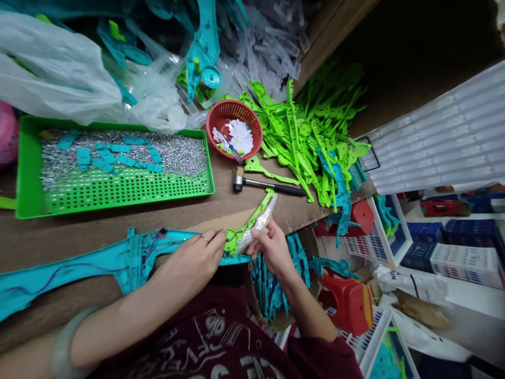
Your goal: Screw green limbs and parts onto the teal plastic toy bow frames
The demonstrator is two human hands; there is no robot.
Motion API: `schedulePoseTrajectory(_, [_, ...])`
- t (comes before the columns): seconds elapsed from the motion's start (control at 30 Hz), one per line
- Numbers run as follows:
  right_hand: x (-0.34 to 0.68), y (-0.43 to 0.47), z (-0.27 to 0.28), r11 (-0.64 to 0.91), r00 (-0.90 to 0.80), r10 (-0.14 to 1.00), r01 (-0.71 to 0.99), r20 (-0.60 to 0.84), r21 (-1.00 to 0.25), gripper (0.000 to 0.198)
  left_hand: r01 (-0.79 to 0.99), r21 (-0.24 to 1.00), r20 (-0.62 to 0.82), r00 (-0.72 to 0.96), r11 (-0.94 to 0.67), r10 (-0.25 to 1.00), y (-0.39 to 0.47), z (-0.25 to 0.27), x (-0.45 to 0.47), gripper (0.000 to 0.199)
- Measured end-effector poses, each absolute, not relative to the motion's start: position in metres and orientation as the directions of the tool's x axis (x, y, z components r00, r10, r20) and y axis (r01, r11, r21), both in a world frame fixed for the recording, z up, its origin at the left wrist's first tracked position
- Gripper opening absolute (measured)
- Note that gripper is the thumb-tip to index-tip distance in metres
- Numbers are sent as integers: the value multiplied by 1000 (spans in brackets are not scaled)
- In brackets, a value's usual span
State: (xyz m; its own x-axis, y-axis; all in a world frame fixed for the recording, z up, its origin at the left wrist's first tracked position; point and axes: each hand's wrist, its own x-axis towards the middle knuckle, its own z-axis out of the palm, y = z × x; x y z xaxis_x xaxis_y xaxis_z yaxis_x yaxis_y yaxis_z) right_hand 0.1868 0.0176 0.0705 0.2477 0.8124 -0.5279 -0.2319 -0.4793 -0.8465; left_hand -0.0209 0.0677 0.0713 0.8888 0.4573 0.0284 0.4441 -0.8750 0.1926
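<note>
A long teal plastic shell (pixel 104 258) with thin purple and red wires lies along the table's front edge. On its right end sits a curved lime green plastic part (pixel 252 221). My left hand (pixel 201 255), a ring on one finger, has its fingers pressed together at the green part's lower end; whatever is under the fingertips is hidden. In my right hand (pixel 272 247) a clear, glossy plastic piece (pixel 258 223) is pinched between thumb and fingers. The clear piece lies along the green part's right side. Whether it is seated there I cannot tell.
A rubber mallet (pixel 272 187) lies just beyond my hands. Behind it are a red basket (pixel 234 105) of white pieces and a pile of lime green parts (pixel 303 137). A green tray (pixel 130 202) of screws and teal pieces stands left. Red stools (pixel 347 302) and crates are at right.
</note>
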Motion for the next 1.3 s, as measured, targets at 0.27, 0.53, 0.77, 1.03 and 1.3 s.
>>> schedulePoseTrajectory(0.27, [191, 9, 72, -354, 419, 902, 575, -107, -737, 69, 449, 226, 6, 887, -865, 462, 71, 76, -22, 37])
schedulePoseTrajectory(0.53, [208, 15, 87, 87, -88, 996, 965, 10, -249, 51, 448, 220, 33, 884, -867, 466, 64, 70, -22, 38])
schedulePoseTrajectory(0.77, [229, 38, 86, 380, -353, 924, 885, 144, -270, 40, 435, 182, 85, 886, -882, 455, 66, 73, -23, 40])
schedulePoseTrajectory(1.03, [191, 20, 79, 526, -505, 850, 802, 147, -285, 31, 447, 96, 50, 890, -889, 453, 68, 83, -20, 42])
schedulePoseTrajectory(1.3, [181, 27, 86, 545, -551, 835, 826, 3, -143, 30, 408, 149, 289, 853, -901, 435, 53, 57, -50, 38])
